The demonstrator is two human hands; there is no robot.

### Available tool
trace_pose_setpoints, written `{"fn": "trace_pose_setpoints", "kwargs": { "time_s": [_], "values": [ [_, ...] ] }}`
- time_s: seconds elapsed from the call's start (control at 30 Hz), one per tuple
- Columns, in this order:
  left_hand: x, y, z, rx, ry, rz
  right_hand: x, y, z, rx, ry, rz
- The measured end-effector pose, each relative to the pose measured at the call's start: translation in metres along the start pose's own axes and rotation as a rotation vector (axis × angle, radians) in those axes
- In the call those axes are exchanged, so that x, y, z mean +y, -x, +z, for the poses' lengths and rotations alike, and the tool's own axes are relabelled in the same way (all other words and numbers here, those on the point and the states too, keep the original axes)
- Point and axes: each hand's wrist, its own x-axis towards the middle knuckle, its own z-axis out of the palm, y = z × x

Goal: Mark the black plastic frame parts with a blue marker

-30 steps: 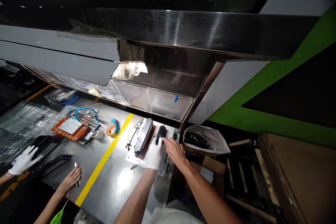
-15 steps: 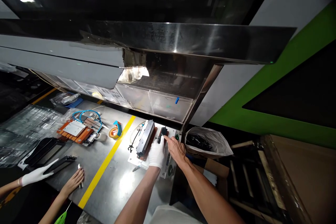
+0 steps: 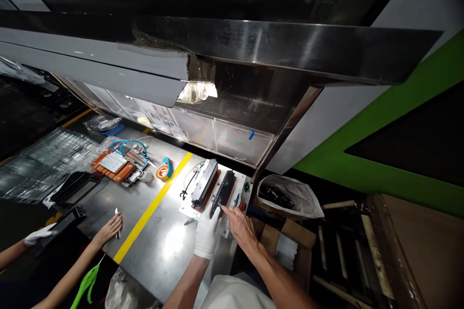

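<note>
A long black plastic part (image 3: 225,186) lies in a fixture (image 3: 190,212) with a white base plate, at the right end of the metal table. My left hand (image 3: 207,235), in a white glove, is at the part's near end with its fingers closed around it, though the glove partly hides the grip. My bare right hand (image 3: 239,226) reaches in from the right. Its index finger is stretched onto the same near end, and the other fingers are loosely bent. Left of the part stands a grey metal block (image 3: 205,181) on a brown base.
A co-worker's bare hand (image 3: 108,230) rests on the table beyond the yellow line (image 3: 152,208); their gloved hand (image 3: 39,235) holds a black part. Tape roll (image 3: 163,171), orange fixture (image 3: 113,165) and clear plastic packs (image 3: 47,164) lie leftward. A white bag (image 3: 306,198) stands right.
Both my hands have slid from the far end of the black part to its near end, uncovering most of it. The co-worker's gloved hand has lifted a black part at the table's edge.
</note>
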Motion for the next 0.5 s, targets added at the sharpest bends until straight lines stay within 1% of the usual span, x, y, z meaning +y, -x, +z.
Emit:
{"fn": "trace_pose_setpoints", "kwargs": {
  "time_s": [0.13, 0.23, 0.37, 0.5],
  "values": [
    [0.002, -0.006, 0.007, -0.102, 0.071, -0.073, -0.009, -0.007, -0.004, -0.010, 0.022, 0.024],
    [0.003, -0.010, 0.012, -0.177, 0.144, -0.162, -0.011, -0.011, -0.009, -0.013, 0.039, 0.041],
    [0.003, -0.016, 0.014, -0.173, 0.240, -0.267, -0.013, -0.013, -0.012, -0.015, 0.056, 0.062],
    [0.005, -0.026, 0.011, -0.150, 0.295, -0.305, -0.016, -0.013, -0.014, -0.014, 0.068, 0.075]
  ]
}}
